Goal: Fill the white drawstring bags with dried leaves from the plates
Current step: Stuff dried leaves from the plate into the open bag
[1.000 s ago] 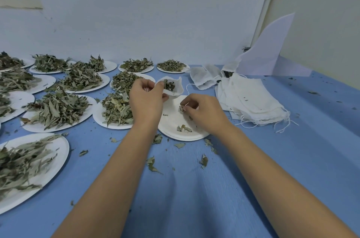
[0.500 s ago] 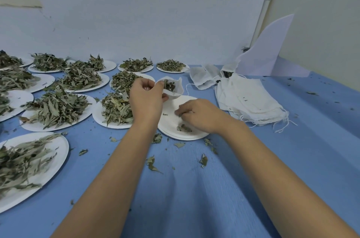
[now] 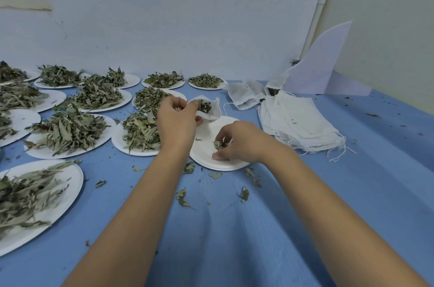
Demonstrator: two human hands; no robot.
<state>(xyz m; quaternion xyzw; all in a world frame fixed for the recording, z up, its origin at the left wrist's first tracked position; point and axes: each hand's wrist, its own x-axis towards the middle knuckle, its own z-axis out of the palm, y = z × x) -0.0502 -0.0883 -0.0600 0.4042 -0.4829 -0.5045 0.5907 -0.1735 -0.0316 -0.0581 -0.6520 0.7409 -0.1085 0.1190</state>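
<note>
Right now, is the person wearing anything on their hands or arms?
Nothing visible. The left hand and right hand show no gloves, rings or watch, and no sleeve appears anywhere up to the frame edge.

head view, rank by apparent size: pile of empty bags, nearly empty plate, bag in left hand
1. pile of empty bags
2. nearly empty plate, partly covered, so a close call
3. bag in the left hand, clearly smallest

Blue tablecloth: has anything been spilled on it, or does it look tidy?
Yes: loose leaf fragments lie scattered on the blue tablecloth in front of the nearly empty plate, off every plate, with smaller crumbs right of the stacked empty bags.
</note>
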